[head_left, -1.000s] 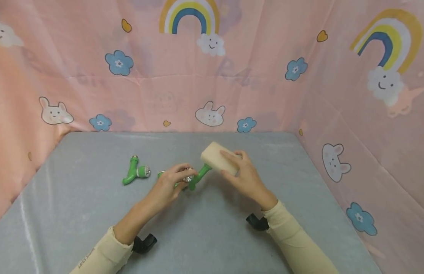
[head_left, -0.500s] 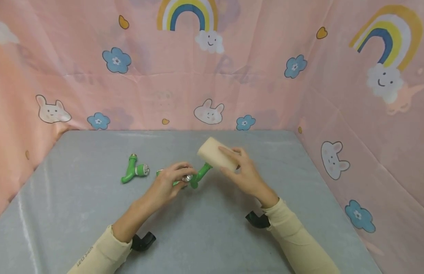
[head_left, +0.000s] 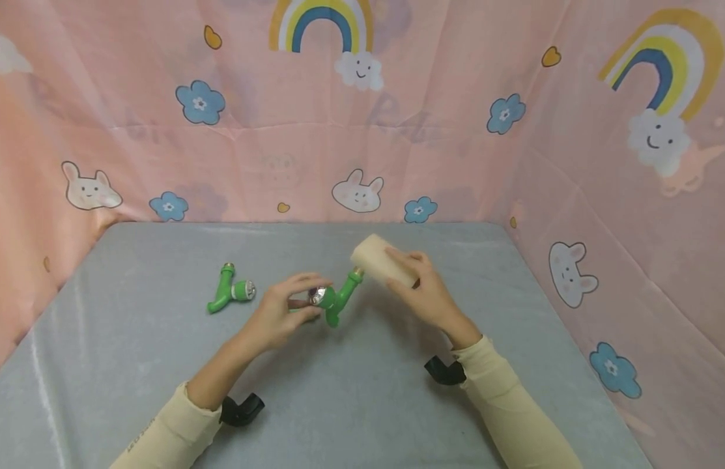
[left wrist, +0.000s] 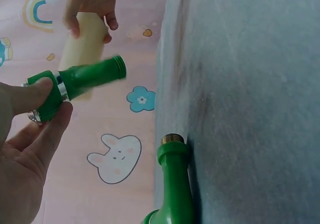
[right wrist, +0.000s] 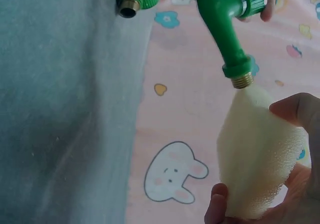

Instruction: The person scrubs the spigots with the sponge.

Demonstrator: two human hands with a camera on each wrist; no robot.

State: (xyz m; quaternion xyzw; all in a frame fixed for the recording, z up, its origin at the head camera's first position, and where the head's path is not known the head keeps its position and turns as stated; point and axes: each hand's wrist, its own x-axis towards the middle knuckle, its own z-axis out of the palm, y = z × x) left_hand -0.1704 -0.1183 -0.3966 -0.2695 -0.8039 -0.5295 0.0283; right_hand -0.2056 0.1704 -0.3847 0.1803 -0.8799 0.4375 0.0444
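My left hand (head_left: 274, 316) pinches a green tap (head_left: 342, 297) by its ribbed round knob, above the table. The tap's threaded brass end (right wrist: 243, 80) points toward a cream sponge (head_left: 381, 260). In the right wrist view that end overlaps the sponge's tip; whether they touch I cannot tell. Fingers and thumb of my right hand (head_left: 428, 296) grip the sponge from its sides. Another green tap (head_left: 224, 290) lies on the table to the left. Something green shows partly behind my left hand; the hand hides most of it. In the left wrist view a tap (left wrist: 175, 179) rests on the table.
The table (head_left: 362, 404) has a grey cloth cover. Pink printed curtains (head_left: 268, 150) stand behind it and along its sides. A black curved piece (head_left: 242, 410) sits at the left wrist, another (head_left: 444, 371) at the right.
The sponge went slightly up and left, then back right, baring the tap's brass end. The left fingers now hold the knob more openly, and the tap has turned slightly.
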